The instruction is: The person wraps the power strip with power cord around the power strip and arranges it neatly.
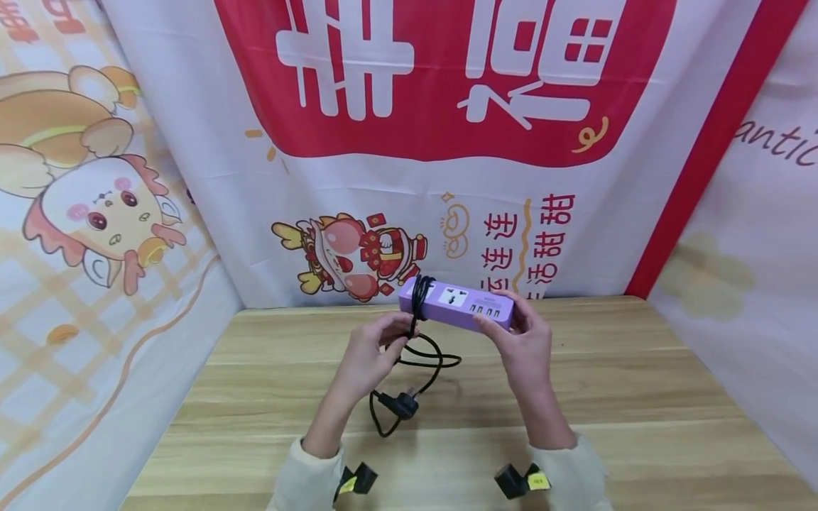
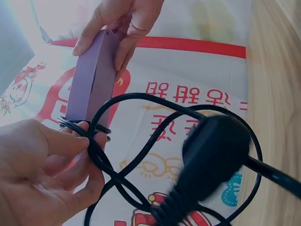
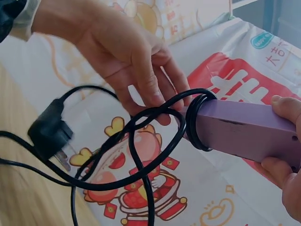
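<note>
A purple power strip [image 1: 469, 306] is held up above the table, with white socket faces and several USB ports toward the head camera. My right hand [image 1: 529, 341] grips its right end between thumb and fingers. Black cord [image 3: 200, 123] is wound in several turns about the strip's left end. My left hand [image 1: 373, 355] pinches the cord just below those turns, as the left wrist view also shows. From there the loose cord hangs in crossing loops, ending in a black plug [image 1: 402, 404] with metal prongs.
A wooden table [image 1: 639, 397] lies beneath the hands. Printed cloth [image 1: 383, 184] hangs behind it, with more patterned cloth on the left [image 1: 96, 341] and right [image 1: 754, 234]. Small black devices [image 1: 511, 481] sit at both sleeves.
</note>
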A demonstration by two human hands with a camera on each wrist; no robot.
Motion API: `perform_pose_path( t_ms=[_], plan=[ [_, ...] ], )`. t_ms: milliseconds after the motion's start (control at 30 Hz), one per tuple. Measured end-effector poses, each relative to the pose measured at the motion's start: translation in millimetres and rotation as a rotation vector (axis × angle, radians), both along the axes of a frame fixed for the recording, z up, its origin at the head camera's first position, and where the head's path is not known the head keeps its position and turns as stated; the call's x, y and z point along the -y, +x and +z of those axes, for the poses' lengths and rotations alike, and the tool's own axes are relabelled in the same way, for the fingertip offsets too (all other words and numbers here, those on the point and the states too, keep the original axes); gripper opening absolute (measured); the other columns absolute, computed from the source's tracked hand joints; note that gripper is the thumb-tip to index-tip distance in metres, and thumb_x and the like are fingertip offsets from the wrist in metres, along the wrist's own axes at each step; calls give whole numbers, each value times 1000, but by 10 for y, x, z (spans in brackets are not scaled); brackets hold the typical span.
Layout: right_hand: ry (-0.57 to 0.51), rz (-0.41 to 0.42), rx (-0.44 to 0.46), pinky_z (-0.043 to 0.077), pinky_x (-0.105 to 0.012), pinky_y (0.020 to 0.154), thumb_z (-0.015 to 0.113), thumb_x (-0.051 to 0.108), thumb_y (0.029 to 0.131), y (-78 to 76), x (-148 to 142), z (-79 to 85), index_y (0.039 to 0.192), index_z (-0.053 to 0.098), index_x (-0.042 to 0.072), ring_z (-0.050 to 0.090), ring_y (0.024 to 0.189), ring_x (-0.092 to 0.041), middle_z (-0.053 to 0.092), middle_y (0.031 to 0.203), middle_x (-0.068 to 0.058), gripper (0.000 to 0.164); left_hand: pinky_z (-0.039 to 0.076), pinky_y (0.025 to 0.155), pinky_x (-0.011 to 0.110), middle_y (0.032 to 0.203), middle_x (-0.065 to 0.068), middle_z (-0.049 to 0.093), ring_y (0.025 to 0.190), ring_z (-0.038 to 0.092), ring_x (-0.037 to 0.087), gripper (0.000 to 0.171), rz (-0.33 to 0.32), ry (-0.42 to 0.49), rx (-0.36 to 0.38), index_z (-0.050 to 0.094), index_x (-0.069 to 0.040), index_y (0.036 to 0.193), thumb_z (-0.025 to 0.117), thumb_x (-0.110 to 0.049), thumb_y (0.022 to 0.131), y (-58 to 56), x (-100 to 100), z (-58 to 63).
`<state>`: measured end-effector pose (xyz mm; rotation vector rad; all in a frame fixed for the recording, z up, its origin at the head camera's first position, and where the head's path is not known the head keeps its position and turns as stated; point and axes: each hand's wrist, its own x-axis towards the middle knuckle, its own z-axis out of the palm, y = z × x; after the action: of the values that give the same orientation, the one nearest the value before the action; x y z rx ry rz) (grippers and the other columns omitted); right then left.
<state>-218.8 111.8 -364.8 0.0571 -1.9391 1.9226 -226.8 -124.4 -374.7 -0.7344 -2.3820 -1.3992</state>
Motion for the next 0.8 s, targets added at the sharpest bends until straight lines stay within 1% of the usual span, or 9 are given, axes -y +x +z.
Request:
perform_pose_path(
  t_ms=[167, 300, 367, 433, 533, 600, 667, 733, 800],
  plan=[
    [-102, 18, 39, 55, -20, 88, 80, 2, 81, -25, 12, -10, 128, 63, 7, 63, 104, -16, 63, 120, -10, 50, 59, 86, 30, 112, 9, 74, 102, 72, 21, 30, -8, -27, -44, 67, -6, 117, 64, 9, 91, 0, 9, 5],
    [-199, 25, 46, 56, -21, 88, 77, -3, 82, -66, 38, -38, 127, 64, 4, 64, 100, -15, 64, 113, -7, 47, 59, 84, 30, 113, 9, 73, 103, 72, 23, 30, 2, -47, -72, 69, -5, 115, 62, 11, 91, -14, 27, 0],
    [-237, 34, 47, 56, -23, 89, 75, -4, 83, -81, 53, -46, 127, 63, 3, 64, 100, -15, 64, 113, -6, 46, 60, 82, 29, 112, 10, 73, 100, 72, 23, 29, 28, -55, -102, 70, -4, 112, 61, 12, 90, -23, 36, -5],
    [-269, 47, 51, 56, -24, 91, 73, -5, 83, -85, 66, -47, 127, 63, 3, 65, 103, -16, 64, 115, -6, 46, 60, 79, 28, 108, 10, 72, 95, 72, 22, 27, 69, -71, -157, 72, -3, 109, 62, 13, 89, -34, 43, -14],
    [-313, 67, 46, 55, -25, 94, 71, -6, 84, -86, 80, -43, 128, 62, 1, 65, 108, -18, 64, 119, -8, 45, 60, 74, 27, 102, 9, 69, 87, 70, 19, 24, 132, -123, -256, 73, -2, 105, 65, 12, 87, -38, 42, -19],
    [-334, 78, 43, 54, -26, 95, 70, -7, 85, -82, 84, -39, 127, 61, 0, 65, 109, -18, 64, 120, -9, 44, 59, 72, 27, 101, 9, 69, 85, 69, 18, 24, 158, -162, -303, 74, -3, 104, 66, 11, 86, -33, 36, -12],
    [-355, 87, 43, 54, -26, 95, 69, -7, 85, -79, 87, -39, 127, 61, -1, 65, 109, -18, 63, 120, -9, 43, 60, 73, 28, 102, 8, 69, 86, 69, 18, 25, 170, -198, -326, 73, -5, 104, 67, 11, 85, -20, 32, 3],
    [-363, 93, 52, 54, -26, 95, 69, -6, 86, -74, 88, -37, 127, 60, -1, 64, 108, -18, 63, 119, -8, 42, 59, 72, 27, 103, 8, 71, 87, 69, 19, 28, 182, -222, -333, 73, -6, 104, 67, 12, 84, -11, 36, 10],
    [-381, 94, 68, 54, -26, 95, 69, -6, 87, -74, 89, -35, 128, 60, -1, 64, 108, -17, 62, 118, -7, 42, 59, 71, 27, 104, 8, 72, 84, 69, 18, 30, 188, -218, -335, 73, -6, 104, 67, 13, 82, -9, 49, 17]
  ],
)
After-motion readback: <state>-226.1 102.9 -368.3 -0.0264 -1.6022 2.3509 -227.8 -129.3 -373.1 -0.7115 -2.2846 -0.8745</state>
